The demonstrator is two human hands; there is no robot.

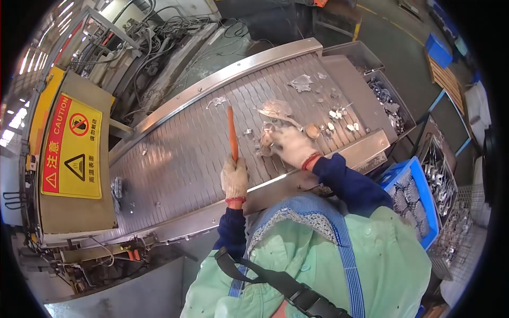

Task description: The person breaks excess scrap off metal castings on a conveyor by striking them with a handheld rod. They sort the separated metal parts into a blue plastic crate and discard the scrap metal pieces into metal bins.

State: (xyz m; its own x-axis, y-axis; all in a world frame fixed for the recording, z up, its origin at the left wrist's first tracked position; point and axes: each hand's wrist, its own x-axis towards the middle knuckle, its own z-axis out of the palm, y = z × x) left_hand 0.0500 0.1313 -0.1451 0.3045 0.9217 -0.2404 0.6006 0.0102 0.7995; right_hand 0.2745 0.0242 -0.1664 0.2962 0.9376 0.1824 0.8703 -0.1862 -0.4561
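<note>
My left hand (235,178), in a white knit glove, is closed around an orange stick-like tool (232,133) that points away from me over the slatted metal conveyor (180,153). To the right, my gloved right hand (295,147) has its fingers on a shiny metal part (266,139); motion smears its outline. Just beyond that hand lies another pale, flat metal piece (277,109). A round tan piece (312,131) sits beside the right hand's fingers. Small metal scraps (336,113) are scattered further right on the slats.
A yellow and red caution sign (71,148) is on the machine housing at left. Raised metal rails (228,74) edge the conveyor. Bins of metal parts (386,100) stand past its right end. A blue crate (432,212) with grey parts is near my right elbow.
</note>
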